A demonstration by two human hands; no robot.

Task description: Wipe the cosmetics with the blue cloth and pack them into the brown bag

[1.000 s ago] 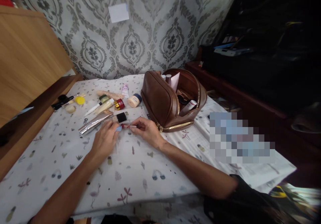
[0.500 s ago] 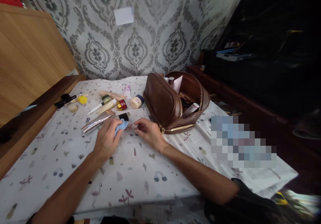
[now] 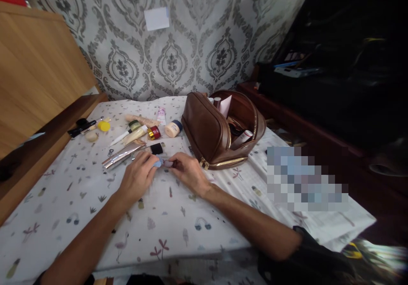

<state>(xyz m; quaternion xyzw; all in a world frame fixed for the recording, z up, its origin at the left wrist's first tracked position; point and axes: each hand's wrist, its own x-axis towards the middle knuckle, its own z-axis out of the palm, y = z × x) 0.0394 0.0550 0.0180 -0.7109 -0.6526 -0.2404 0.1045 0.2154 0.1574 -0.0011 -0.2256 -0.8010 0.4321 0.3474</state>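
Note:
My left hand is closed around a light blue cloth, which shows crumpled past the fingertips. Between the thumb and fingers of my right hand is a small, pale, see-through piece whose kind I cannot make out. The cloth meets this piece, so both hands are close together above the table. Just beyond my left hand lie a silver tube and a bottle with a black cap. A brown zip bag stands beyond my right hand, its top unzipped and toiletries inside.
A red jar, a cream jar with a blue lid, a pink tube and several other tubes lie behind my hands. Brushes and a yellow round item are at the left. A patterned cloth covers the table.
My left hand has moved slightly right, bringing the blue cloth up against the small piece in my right hand. Less of the cloth shows now.

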